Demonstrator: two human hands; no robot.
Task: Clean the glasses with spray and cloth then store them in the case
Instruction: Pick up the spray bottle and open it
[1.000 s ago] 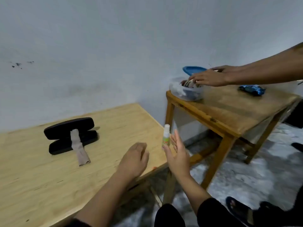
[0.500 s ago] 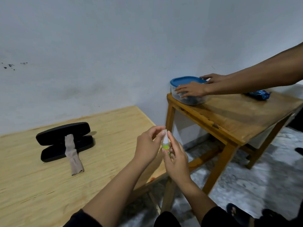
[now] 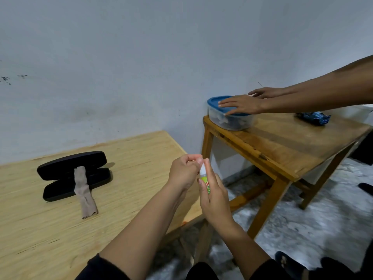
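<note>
Two hands were raised together over the near corner of the pale table point(image 3: 125, 150). The small spray bottle point(image 3: 205, 179) was gripped upright in the right hand point(image 3: 215, 197), while its white top was pinched by the left hand point(image 3: 184, 173). Red letters on its green label were too covered to be read. The black case point(image 3: 73, 175) lay open on that table, with the cloth point(image 3: 83, 191) draped across it.
</note>
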